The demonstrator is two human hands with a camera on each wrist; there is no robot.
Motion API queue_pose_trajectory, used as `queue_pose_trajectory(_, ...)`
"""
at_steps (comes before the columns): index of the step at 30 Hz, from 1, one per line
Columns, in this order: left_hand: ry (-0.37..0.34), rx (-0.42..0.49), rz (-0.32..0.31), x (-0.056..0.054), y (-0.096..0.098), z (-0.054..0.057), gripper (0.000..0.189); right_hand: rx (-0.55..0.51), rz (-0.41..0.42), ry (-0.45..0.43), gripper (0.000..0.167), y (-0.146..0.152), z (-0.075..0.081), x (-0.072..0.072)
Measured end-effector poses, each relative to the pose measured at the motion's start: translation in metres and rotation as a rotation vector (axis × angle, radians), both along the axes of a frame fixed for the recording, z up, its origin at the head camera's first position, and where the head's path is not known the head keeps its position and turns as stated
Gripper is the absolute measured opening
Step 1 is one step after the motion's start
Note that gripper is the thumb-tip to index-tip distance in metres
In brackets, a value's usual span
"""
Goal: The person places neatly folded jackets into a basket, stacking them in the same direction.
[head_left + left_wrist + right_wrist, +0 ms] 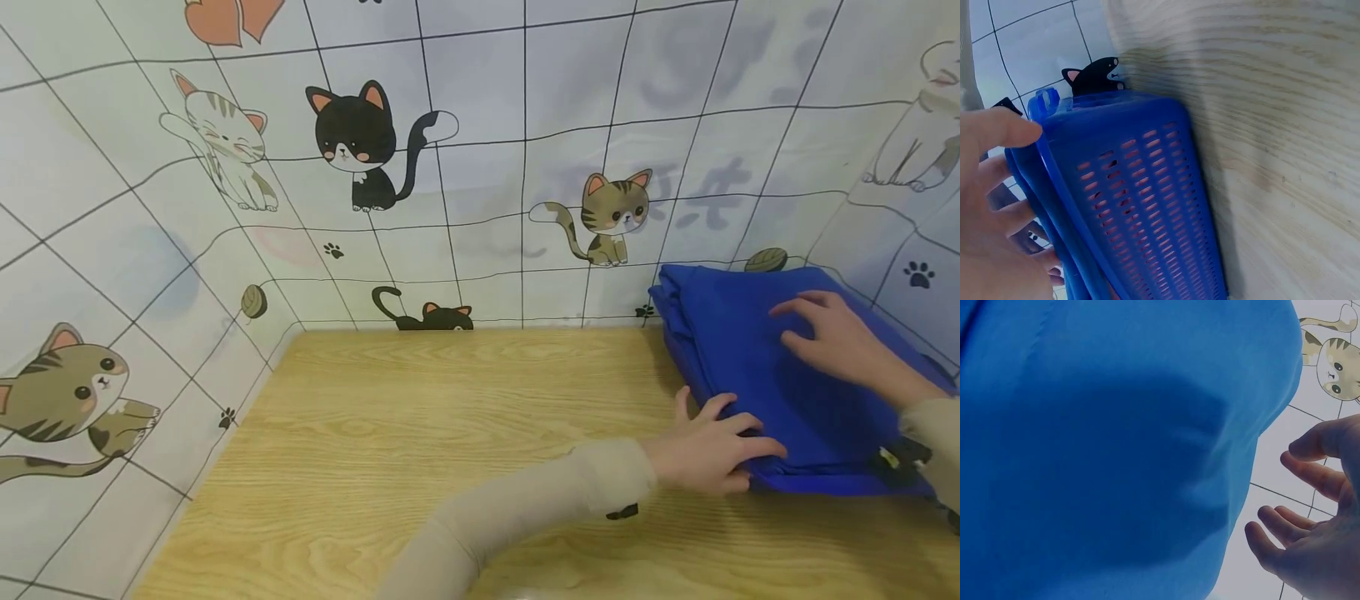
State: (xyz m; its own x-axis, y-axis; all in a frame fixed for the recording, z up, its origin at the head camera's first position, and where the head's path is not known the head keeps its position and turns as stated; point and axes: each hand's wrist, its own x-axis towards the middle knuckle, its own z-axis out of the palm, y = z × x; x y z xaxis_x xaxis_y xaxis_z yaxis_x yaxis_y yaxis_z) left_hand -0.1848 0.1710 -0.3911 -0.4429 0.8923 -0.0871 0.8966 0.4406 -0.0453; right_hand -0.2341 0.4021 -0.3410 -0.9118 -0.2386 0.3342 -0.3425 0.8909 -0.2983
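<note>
A folded blue cloth (735, 333) lies on top of a blue plastic basket (1116, 134) with slotted walls, at the right side of the table. My left hand (708, 446) is at the near left corner, fingers spread over the cloth's edge. In the left wrist view, the left thumb (1019, 128) is beside the basket's rim; whether it touches cannot be told. Above the cloth hovers my right hand (832, 333), its fingers loosely bent with nothing between them. The right wrist view has this hand (1316, 550) apart from the cloth, which bears its shadow.
The wood-grain table (420, 417) stretches to the left of the basket. A white sheet (480, 192) with black grid lines and printed cats stands behind the table and along its sides, close behind the basket.
</note>
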Motion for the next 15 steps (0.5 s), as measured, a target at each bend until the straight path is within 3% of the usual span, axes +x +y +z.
queue_pose_trajectory(6,-0.074,-0.036,0.020,-0.002,0.001,0.000,0.053,-0.029,0.027,0.012,0.023,-0.013,0.002,-0.003)
queue_pose_trajectory(11,-0.096,0.042,-0.056,-0.006,-0.014,0.000,0.064,-0.036,0.041,0.022,0.023,-0.022,0.005,-0.005)
queue_pose_trajectory(15,-0.054,0.095,-0.102,-0.010,-0.031,0.001,0.062,-0.042,0.053,0.033,0.023,-0.031,0.009,-0.007)
